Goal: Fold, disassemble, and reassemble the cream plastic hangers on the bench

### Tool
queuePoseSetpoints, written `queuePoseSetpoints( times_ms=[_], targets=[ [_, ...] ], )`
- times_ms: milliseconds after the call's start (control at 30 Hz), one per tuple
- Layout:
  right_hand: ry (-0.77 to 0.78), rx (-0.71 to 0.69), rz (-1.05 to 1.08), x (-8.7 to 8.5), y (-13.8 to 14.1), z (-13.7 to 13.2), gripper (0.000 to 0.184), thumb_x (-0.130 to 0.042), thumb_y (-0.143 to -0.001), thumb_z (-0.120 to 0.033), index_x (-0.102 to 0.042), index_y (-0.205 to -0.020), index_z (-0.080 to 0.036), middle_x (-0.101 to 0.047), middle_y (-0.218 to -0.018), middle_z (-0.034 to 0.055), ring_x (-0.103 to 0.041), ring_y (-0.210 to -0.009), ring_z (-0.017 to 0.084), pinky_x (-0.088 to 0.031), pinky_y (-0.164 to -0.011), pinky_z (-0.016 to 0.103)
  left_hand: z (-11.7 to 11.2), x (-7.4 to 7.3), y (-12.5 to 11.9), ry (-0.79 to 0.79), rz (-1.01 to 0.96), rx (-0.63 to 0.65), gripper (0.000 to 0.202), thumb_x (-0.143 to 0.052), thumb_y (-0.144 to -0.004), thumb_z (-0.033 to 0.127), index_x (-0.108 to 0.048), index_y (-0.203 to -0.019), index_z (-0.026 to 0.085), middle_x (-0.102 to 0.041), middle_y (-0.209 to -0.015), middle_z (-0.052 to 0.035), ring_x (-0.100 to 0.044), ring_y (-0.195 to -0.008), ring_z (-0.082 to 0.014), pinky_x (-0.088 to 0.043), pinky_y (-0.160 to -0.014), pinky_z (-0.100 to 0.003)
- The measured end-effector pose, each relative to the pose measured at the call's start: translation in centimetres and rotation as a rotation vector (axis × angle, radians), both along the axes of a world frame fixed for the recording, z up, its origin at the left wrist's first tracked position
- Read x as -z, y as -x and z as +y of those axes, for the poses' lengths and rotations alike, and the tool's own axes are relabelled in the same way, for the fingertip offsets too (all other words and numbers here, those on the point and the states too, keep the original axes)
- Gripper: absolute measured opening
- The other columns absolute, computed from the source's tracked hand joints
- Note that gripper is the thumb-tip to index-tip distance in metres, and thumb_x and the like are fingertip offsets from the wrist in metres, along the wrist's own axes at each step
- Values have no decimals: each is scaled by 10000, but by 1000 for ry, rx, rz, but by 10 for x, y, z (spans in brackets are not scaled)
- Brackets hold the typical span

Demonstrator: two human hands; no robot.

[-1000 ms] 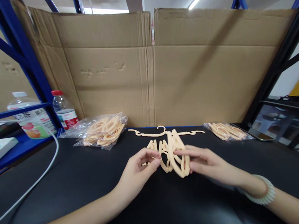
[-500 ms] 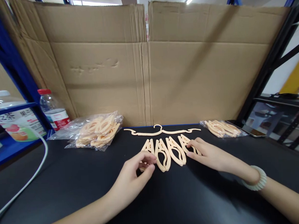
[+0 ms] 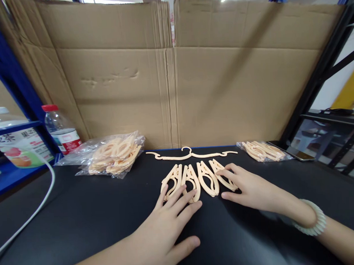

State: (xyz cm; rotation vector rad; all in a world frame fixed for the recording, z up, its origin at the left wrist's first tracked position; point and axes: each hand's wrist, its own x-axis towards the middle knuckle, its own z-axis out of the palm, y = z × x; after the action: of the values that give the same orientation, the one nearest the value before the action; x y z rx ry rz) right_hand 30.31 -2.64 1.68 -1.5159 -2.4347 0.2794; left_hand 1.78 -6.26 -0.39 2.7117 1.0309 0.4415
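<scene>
Left hand [image 3: 166, 230] now flat over hangers [image 3: 207, 179]

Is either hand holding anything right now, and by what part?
Nothing is gripped. The left hand lies open, fingertips on the lower ends of the two leftmost folded hangers; the right hand rests its fingers on the rightmost folded hanger.

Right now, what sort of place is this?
Probably a packing bench in a warehouse or stockroom: blue racking, a cardboard backdrop, and bagged hangers beside loose hangers on the black table.
</scene>
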Motion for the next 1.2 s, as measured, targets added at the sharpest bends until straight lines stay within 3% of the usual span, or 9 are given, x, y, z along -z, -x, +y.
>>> queuePoseSetpoints(
  times_ms=[133,367,533,667,833,933,1067,1200],
  targets=[
    [-9,-13,-40,1,0,0,486,-590,-848,-398,-513,-1300,-238,-500,-1274,122,-512,-1109,307,-438,-961,489,0,2,0,2,-9,4,601,-569,-884,428,-386,-1445,313,-383,-1520,-55,-225,-1431,-366,-95,-1132,-655],
    [-52,-84,3,10,4,6,390,-496,-918,-349,-509,-1292,-238,-492,-1278,114,-500,-1125,281,-422,-991,487,11,-12,9,82,68,45,601,-496,-926,449,-317,-1480,299,-317,-1549,-80,-176,-1441,-378,-67,-1109,-690],
    [-74,-108,38,16,8,11,384,-490,-917,-321,-499,-1288,-224,-491,-1268,122,-488,-1148,280,-433,-992,480,18,-5,12,49,12,38,588,-545,-903,423,-372,-1452,306,-371,-1525,-81,-220,-1430,-378,-73,-1113,-682],
    [-101,-104,57,18,7,12,436,-502,-909,-339,-469,-1329,-226,-473,-1284,122,-516,-1133,268,-468,-966,448,20,1,9,-12,-93,-10,503,-573,-884,364,-483,-1373,286,-468,-1464,-72,-318,-1395,-341,-120,-1144,-621],
    [-143,-39,102,13,5,15,507,-410,-956,-454,-370,-1411,-235,-482,-1269,117,-576,-1065,248,-493,-931,432,36,-12,17,-21,-241,17,341,-510,-917,319,-579,-1245,252,-601,-1304,-81,-488,-1260,-269,-312,-1118,-459],
    [-211,2,181,11,-1,22,450,-354,-977,-469,-435,-1345,-222,-525,-1210,110,-569,-1059,241,-470,-953,440,53,-16,27,-27,-388,-99,269,-476,-931,327,-627,-1134,234,-653,-1186,-77,-571,-1129,-249,-425,-1004,-381],
    [-247,84,266,17,-17,43,411,-372,-968,-470,-531,-1217,-183,-592,-1103,112,-590,-971,244,-481,-914,457,72,-13,36,50,-552,-294,288,-452,-937,397,-666,-972,207,-695,-1002,-59,-626,-966,-239,-468,-870,-324],
    [-307,106,279,31,-36,69,326,-395,-956,-383,-596,-1118,-184,-639,-1049,107,-608,-937,244,-495,-892,460,76,-11,36,136,-636,-352,356,-448,-921,471,-681,-890,203,-707,-929,-43,-631,-932,-242,-466,-845,-301]
  ],
)
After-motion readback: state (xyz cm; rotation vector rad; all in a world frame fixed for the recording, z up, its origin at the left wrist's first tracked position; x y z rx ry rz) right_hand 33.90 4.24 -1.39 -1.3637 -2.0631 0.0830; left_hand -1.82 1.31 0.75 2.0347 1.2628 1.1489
